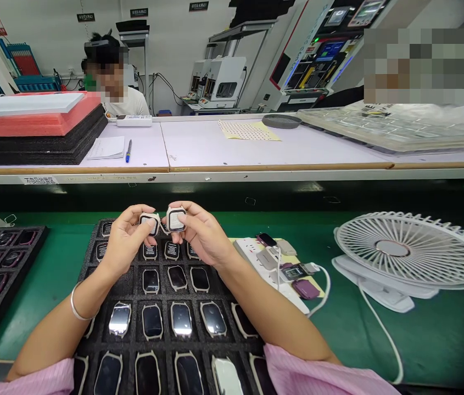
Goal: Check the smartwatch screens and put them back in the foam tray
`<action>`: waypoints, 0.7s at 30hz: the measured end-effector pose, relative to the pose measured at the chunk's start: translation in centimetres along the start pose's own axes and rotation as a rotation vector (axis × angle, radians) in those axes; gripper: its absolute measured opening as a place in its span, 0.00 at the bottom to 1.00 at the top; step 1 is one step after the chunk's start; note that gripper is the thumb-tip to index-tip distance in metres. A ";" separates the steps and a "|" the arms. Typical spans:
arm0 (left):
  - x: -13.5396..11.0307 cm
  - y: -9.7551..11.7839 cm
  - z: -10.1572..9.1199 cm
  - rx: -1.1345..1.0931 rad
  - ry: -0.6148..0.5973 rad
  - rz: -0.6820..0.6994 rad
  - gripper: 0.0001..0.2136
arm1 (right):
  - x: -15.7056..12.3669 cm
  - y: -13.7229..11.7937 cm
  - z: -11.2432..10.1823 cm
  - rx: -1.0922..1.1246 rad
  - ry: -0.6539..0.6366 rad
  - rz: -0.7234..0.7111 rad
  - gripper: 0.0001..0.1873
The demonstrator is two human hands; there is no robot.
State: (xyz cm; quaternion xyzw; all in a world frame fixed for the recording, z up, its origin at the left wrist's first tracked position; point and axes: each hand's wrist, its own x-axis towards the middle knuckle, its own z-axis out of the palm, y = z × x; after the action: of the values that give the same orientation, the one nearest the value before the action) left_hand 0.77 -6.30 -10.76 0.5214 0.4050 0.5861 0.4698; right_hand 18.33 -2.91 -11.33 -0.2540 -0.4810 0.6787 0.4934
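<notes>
My left hand (127, 236) pinches a smartwatch case (149, 224) with a pale frame and a lit white screen. Close beside it, my right hand (202, 230) grips a second smartwatch case (175, 219), also pale-framed with a white screen, tilted toward me. The two watches are held side by side above the back of a black foam tray (161, 299). Rows of similar watch cases lie in the tray's compartments, several with dark screens and some at the back showing white text. One watch in the front row has a white face (227, 376).
A second foam tray (7, 282) of dark purple watches lies at left. To the right are a white power strip (252, 252) with chargers and a white fan (413, 249). A raised shelf (199, 153) carries stacked foam (29, 126). A person (127, 101) sits beyond.
</notes>
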 end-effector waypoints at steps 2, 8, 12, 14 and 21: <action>0.0 -0.1 0.0 0.014 0.008 0.004 0.12 | 0.0 0.0 0.0 -0.001 0.012 -0.011 0.16; 0.1 -0.1 0.1 0.009 0.004 0.012 0.16 | 0.1 0.2 -0.1 0.009 0.007 -0.004 0.17; 0.2 -0.1 0.2 0.004 0.002 0.023 0.20 | 0.0 0.2 -0.1 -0.024 -0.002 -0.021 0.19; 0.2 0.0 0.2 -0.001 0.004 0.022 0.21 | -0.1 0.2 0.0 -0.039 0.000 -0.029 0.21; 0.3 0.1 0.4 -0.010 0.006 0.019 0.23 | -0.1 0.2 0.2 -0.050 0.003 -0.067 0.26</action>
State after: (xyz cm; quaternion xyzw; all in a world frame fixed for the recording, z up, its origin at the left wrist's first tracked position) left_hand 1.17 -6.06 -10.58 0.5210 0.3985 0.5942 0.4654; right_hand 18.09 -3.09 -11.45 -0.2512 -0.5053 0.6490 0.5103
